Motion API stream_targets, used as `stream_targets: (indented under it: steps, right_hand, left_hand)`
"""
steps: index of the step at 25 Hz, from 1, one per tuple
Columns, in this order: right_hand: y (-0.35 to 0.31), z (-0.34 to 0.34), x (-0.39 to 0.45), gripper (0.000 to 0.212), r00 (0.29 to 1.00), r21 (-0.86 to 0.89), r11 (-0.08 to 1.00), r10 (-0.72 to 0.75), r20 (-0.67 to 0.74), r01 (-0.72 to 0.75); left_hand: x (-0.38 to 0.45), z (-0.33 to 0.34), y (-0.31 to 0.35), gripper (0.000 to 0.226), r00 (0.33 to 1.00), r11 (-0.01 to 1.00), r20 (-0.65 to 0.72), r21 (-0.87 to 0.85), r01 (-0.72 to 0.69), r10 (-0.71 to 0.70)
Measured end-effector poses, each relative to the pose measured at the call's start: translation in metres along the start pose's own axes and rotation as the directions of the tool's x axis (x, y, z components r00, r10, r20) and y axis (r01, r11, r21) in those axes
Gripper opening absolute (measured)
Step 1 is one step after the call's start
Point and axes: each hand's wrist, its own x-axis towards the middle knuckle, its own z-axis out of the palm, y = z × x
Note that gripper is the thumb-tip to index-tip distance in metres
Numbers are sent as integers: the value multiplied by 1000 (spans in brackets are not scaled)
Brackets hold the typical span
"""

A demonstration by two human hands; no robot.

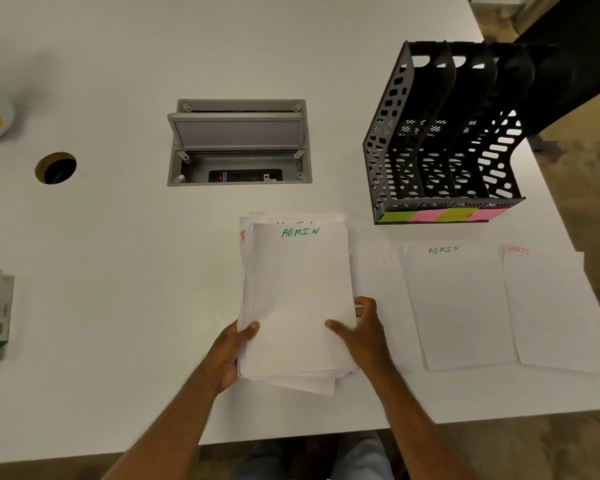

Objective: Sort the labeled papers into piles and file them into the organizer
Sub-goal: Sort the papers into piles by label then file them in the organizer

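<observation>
Resting on the white table [118,237], a slightly uneven stack of white papers [297,299] shows "ADMIN" in green on its top sheet. The left hand [231,351] and right hand [364,332] grip its lower edges, fingers closed on the stack. Beside it lie an "ADMIN" sheet [459,306] and a "SPORTS" sheet [555,306], before the black organizer [440,140].

The table [118,81] is white. The papers [298,299] are white, with green and red words. The far right organizer [444,133] is black and grey with holes all over, and green and pink notes [440,215] on its front.
</observation>
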Motion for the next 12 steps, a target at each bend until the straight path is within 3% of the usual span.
stream_targets:
  steps: [3,6,9,12]
  right_hand:
    - [9,-18,1,35,983,52,999,22,-180,-13]
    - [18,-46,6,20,976,-4,999,-33,-216,33]
    - [31,-77,15,23,967,-74,992,-114,-229,100]
    - [51,-125,30,26,923,-156,984,-139,-359,87]
  left_hand:
    - [4,22,-5,40,999,1000,39,5,-2,2]
    - [8,39,-11,44,999,1000,50,3,3,-3]
    - [13,59,-17,45,999,1000,49,-1,3,-3]
    - [19,76,-21,43,999,1000,45,-6,2,-2]
